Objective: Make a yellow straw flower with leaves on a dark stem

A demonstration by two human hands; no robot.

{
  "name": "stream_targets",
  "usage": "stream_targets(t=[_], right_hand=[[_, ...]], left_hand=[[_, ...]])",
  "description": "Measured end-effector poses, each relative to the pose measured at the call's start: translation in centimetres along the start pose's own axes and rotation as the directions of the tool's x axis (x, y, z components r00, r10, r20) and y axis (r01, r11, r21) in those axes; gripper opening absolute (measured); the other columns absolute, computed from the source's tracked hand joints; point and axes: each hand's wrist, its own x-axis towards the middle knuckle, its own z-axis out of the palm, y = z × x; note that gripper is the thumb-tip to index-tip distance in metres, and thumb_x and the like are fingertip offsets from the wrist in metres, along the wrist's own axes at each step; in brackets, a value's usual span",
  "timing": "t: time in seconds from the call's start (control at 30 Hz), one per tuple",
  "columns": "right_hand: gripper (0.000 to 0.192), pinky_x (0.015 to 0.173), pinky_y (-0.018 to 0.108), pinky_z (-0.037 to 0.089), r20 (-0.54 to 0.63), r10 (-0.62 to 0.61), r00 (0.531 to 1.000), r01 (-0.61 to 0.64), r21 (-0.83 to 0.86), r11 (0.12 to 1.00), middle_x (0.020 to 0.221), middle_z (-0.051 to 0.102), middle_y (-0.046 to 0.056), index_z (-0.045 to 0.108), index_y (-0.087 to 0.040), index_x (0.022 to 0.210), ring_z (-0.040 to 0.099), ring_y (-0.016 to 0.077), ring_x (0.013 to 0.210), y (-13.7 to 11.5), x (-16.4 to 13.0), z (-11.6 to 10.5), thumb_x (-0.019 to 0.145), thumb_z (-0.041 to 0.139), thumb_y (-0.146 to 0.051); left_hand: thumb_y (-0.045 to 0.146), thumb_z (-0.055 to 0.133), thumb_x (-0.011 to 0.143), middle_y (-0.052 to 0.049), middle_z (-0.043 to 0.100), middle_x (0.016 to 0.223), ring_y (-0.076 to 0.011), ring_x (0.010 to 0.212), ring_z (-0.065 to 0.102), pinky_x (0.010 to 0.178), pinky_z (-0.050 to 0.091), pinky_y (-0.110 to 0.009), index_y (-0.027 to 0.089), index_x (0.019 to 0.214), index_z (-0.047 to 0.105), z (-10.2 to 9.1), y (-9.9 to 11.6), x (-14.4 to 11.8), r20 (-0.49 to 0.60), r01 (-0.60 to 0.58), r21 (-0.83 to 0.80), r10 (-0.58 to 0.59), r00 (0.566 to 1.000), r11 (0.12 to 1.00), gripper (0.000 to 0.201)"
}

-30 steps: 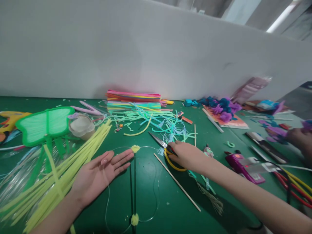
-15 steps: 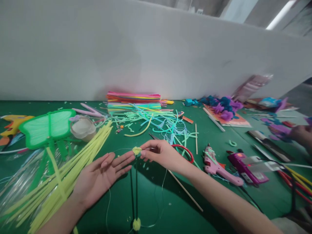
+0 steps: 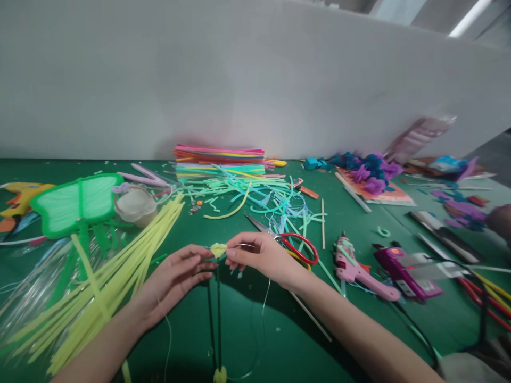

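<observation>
A small yellow fuzzy piece (image 3: 219, 250), roughly heart-shaped, hangs on a clear thread between my hands. My right hand (image 3: 263, 258) pinches the thread at the piece's right edge. From the left, my left hand (image 3: 175, 279) has its back turned up, thumb and fingers closed at the thread beside the piece; the exact grip is partly hidden. Loose clear thread (image 3: 170, 335) trails below the left hand. Dark strands run down from the yellow piece to a second yellow piece (image 3: 220, 374) at the bottom edge. Red-handled scissors (image 3: 300, 248) lie beyond my right wrist.
Yellow pipe cleaners (image 3: 107, 298) spread at left beside a green butterfly-shaped fan (image 3: 80, 205). Coloured stems (image 3: 219, 154) are stacked by the wall. A pink glue gun (image 3: 361, 271), a purple device (image 3: 407, 272) and a wooden stick (image 3: 311, 317) lie right. Another person's hand (image 3: 499, 221) shows at far right.
My left hand has turned from palm up, with fingers stretched out, to back up with fingers closing at the thread. The yellow piece has shifted slightly left. The scissors show more fully.
</observation>
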Motion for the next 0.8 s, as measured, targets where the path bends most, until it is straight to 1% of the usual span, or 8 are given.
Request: stream_targets(t=[0.07,0.13,0.2,0.27,0.37,0.5,0.67,0.8], right_hand=[[0.02,0.066,0.023,0.05,0.008,-0.007,1.0,0.007,0.0,1.0,0.074,0.068,0.001,0.067,-0.017,0.088,0.064,0.0112,0.07,0.2,0.1,0.3,0.079,0.07,-0.034],[0.02,0.066,0.024,0.05,-0.003,-0.024,1.0,0.024,-0.041,0.999,0.072,0.067,0.0,0.067,-0.017,0.088,0.063,0.0113,0.069,0.4,0.2,0.6,0.079,0.069,-0.034],[0.016,0.065,0.024,0.049,-0.034,-0.075,0.997,0.069,-0.153,0.986,0.073,0.067,0.0,0.067,-0.017,0.086,0.062,0.0113,0.069,0.5,0.4,0.9,0.081,0.066,-0.032],[0.012,0.065,0.023,0.048,-0.071,-0.169,0.983,0.138,-0.318,0.938,0.076,0.068,0.0,0.068,-0.017,0.085,0.061,0.0114,0.07,0.4,0.5,1.1,0.083,0.064,-0.028],[0.009,0.066,0.023,0.048,-0.09,-0.282,0.955,0.205,-0.486,0.849,0.08,0.069,0.0,0.067,-0.018,0.085,0.062,0.0114,0.072,0.2,0.5,1.1,0.083,0.063,-0.026],[0.01,0.063,0.023,0.048,-0.09,-0.328,0.94,0.227,-0.552,0.803,0.081,0.069,0.001,0.065,-0.017,0.088,0.062,0.0111,0.071,0.0,0.3,0.8,0.083,0.062,-0.025],[0.008,0.066,0.022,0.048,-0.051,-0.386,0.921,0.272,-0.625,0.732,0.084,0.068,0.0,0.065,-0.018,0.088,0.062,0.0108,0.075,0.0,0.1,0.3,0.085,0.06,-0.022],[0.013,0.067,0.023,0.048,-0.058,-0.429,0.901,0.293,-0.648,0.703,0.087,0.068,0.001,0.066,-0.019,0.094,0.062,0.0115,0.078,-0.3,0.4,-0.1,0.088,0.059,-0.028]], left_hand=[[0.017,0.069,0.082,-0.003,0.07,0.09,-0.0148,0.085,0.065,0.076,0.053,-0.023,0.019,0.096,0.068,0.1,-0.4,0.0,0.037,-0.045,0.078,0.042,0.998,0.996,0.015],[0.02,0.073,0.078,-0.002,0.069,0.088,-0.0127,0.08,0.063,0.072,0.051,-0.02,0.02,0.1,0.068,0.4,-0.7,0.1,0.052,-0.105,0.121,0.1,0.994,0.987,0.022],[0.023,0.077,0.075,-0.001,0.068,0.087,-0.0107,0.075,0.061,0.07,0.049,-0.019,0.02,0.099,0.068,0.6,-0.9,0.4,0.007,-0.16,0.157,0.161,0.987,0.974,0.026],[0.023,0.079,0.072,0.0,0.068,0.085,-0.0092,0.071,0.059,0.069,0.048,-0.018,0.018,0.095,0.069,0.8,-1.0,0.7,-0.057,-0.185,0.198,0.2,0.978,0.963,0.026],[0.025,0.08,0.07,0.0,0.066,0.077,-0.009,0.068,0.058,0.067,0.046,-0.019,0.016,0.085,0.069,1.0,-1.1,1.2,-0.103,-0.164,0.253,0.195,0.975,0.953,0.02],[0.03,0.077,0.074,0.001,0.063,0.069,-0.0099,0.066,0.057,0.066,0.045,-0.02,0.015,0.076,0.068,1.3,-0.9,1.7,-0.072,-0.16,0.293,0.188,0.979,0.943,0.017],[0.03,0.074,0.077,0.001,0.063,0.071,-0.0091,0.065,0.055,0.064,0.043,-0.019,0.017,0.078,0.069,1.8,-0.9,2.5,-0.054,-0.206,0.325,0.236,0.97,0.923,0.015],[0.03,0.073,0.078,0.002,0.06,0.068,-0.0091,0.064,0.053,0.062,0.041,-0.018,0.017,0.077,0.068,1.9,-1.2,2.9,-0.04,-0.224,0.402,0.262,0.964,0.888,0.013]])
